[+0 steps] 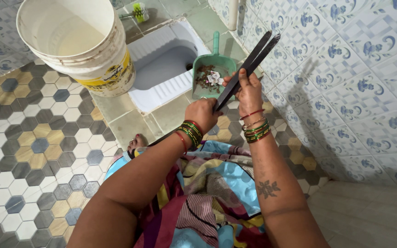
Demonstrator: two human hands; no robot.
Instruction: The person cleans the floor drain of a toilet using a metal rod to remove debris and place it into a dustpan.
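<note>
Both my hands hold a pair of long dark flat sticks (252,59) that slant up toward the tiled wall. My left hand (203,114) is closed around their lower part. My right hand (248,89) grips them a little higher. Just beyond my hands a green dustpan (213,59) lies on the floor with brown debris and bits of white paper (210,78) in it. Green and red bangles ring both wrists.
A white squat toilet pan (161,62) is set in the floor ahead. Left of it stands a large white and yellow bucket (81,43). A patterned tiled wall (345,78) rises at my right. Hexagon floor tiles (28,151) spread left. A colourful cloth (207,193) covers my lap.
</note>
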